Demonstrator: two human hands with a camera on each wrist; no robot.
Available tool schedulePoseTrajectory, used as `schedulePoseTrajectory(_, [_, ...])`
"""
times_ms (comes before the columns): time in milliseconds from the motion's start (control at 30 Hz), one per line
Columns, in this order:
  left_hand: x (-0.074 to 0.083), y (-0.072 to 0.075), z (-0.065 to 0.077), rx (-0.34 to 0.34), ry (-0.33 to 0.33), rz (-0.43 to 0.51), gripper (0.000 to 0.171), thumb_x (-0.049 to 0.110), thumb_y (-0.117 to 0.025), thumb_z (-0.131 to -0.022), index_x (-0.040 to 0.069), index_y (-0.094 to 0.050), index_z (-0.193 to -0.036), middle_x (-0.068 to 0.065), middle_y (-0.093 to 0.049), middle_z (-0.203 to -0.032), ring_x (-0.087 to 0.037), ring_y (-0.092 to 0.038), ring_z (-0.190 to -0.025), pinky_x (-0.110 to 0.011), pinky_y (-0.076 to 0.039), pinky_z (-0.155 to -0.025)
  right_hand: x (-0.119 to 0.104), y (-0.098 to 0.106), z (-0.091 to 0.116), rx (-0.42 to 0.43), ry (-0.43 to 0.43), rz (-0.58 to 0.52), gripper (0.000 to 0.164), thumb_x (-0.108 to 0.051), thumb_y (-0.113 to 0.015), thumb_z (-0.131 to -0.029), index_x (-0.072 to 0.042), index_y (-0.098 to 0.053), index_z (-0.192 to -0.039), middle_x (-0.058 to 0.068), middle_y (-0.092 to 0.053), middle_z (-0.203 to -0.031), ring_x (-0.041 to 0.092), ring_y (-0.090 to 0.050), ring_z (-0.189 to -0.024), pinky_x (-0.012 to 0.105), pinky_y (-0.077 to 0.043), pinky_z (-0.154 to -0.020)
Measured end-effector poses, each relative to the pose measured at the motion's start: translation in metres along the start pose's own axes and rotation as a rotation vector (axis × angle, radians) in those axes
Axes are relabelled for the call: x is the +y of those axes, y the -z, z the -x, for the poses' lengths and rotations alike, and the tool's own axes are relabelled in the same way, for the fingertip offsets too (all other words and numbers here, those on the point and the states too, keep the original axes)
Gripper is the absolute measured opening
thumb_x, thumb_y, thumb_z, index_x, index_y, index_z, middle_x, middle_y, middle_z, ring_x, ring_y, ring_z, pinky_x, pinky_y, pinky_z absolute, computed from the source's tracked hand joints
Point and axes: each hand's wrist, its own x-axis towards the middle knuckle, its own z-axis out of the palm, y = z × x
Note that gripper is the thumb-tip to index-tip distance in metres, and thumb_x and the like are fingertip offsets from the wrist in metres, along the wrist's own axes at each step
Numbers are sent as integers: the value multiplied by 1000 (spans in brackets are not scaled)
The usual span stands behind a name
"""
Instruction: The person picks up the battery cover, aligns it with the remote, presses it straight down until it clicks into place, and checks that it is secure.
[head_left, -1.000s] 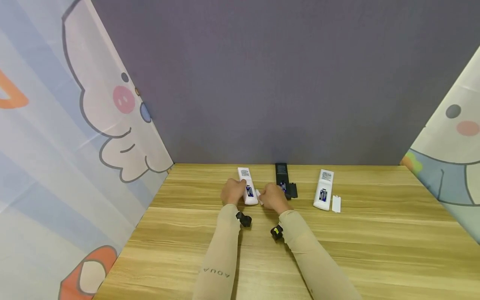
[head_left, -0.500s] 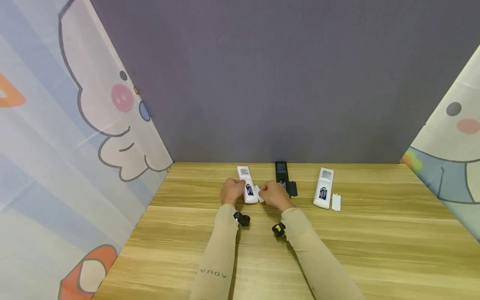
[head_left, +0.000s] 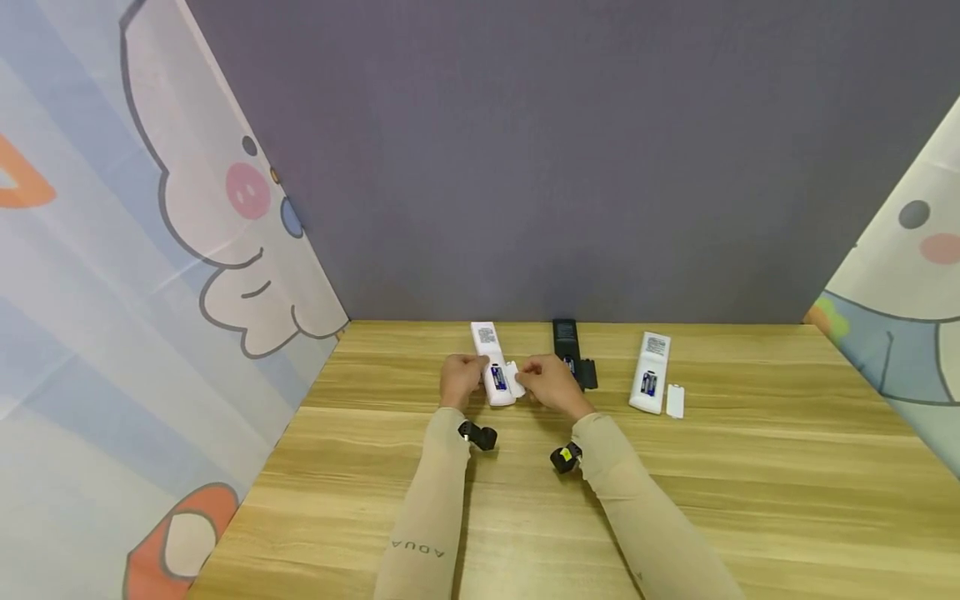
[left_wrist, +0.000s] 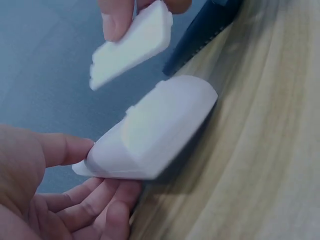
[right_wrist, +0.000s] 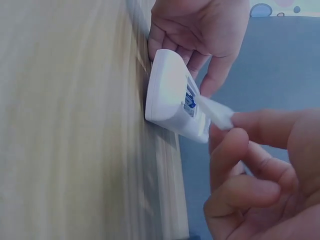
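A white remote control (head_left: 486, 337) lies back up on the table, its battery bay uncovered with blue batteries (head_left: 498, 378) inside. My left hand (head_left: 461, 380) holds it by its left side; in the left wrist view the thumb is on top and the fingers curl against the edge of the remote (left_wrist: 160, 122). Between thumb and fingertip, my right hand (head_left: 553, 383) pinches a white battery cover (head_left: 513, 380). In the right wrist view this cover (right_wrist: 217, 113) is tilted close over the bay's edge; whether it touches the remote, I cannot tell.
A black remote control (head_left: 566, 335) lies behind my right hand, with a black cover (head_left: 589, 374) at its side. Farther right are a second white remote (head_left: 654, 348), batteries showing, and its white cover (head_left: 675, 402). A grey panel (head_left: 570, 167) stands along the table's back edge.
The right hand has lifted the white battery cover from beside the remote and brought it up against the remote's right side. The left hand has stayed on the remote.
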Motion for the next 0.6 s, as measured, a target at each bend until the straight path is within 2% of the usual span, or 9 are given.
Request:
schedulePoseTrajectory(100, [0,1,0,-12,-9,79,27,17,-70,-94,-6,-75,-106,-13,-74,-88,-12,-62,-65,-22,-51,-55,1,-1,1,-9,-5,-95,12,-18,-66,-99,-8,-72,-95,10,-64,-73,22,-60,-60,28,-45,-49])
schedulePoseTrajectory(267, [-1,1,-3,-45,-7,150,26,13,-69,-94,-7,-74,-108,-5,-68,-76,-10,-60,-63,-24,-53,-55,5,-3,1,1,-7,-198,11,-16,-66,-100,-7,-71,-96,12,-63,-77,29,-62,-66,29,-44,-51])
schedulePoseTrajectory(467, [1,4,-2,-110,-11,248,26,11,-68,-95,-8,-72,-111,-9,-71,-82,-12,-63,-66,-30,-59,-64,5,-2,1,28,0,-288,12,-15,-68,-99,-4,-74,-100,13,-64,-79,24,-59,-63,28,-45,-53])
schedulePoseTrajectory(600, [4,4,1,-146,-35,268,26,9,-67,-95,-11,-71,-111,-9,-71,-79,-12,-64,-65,-29,-59,-64,5,-1,0,25,11,-323,14,-15,-69,-99,-3,-74,-102,14,-65,-80,20,-57,-62,27,-46,-53])
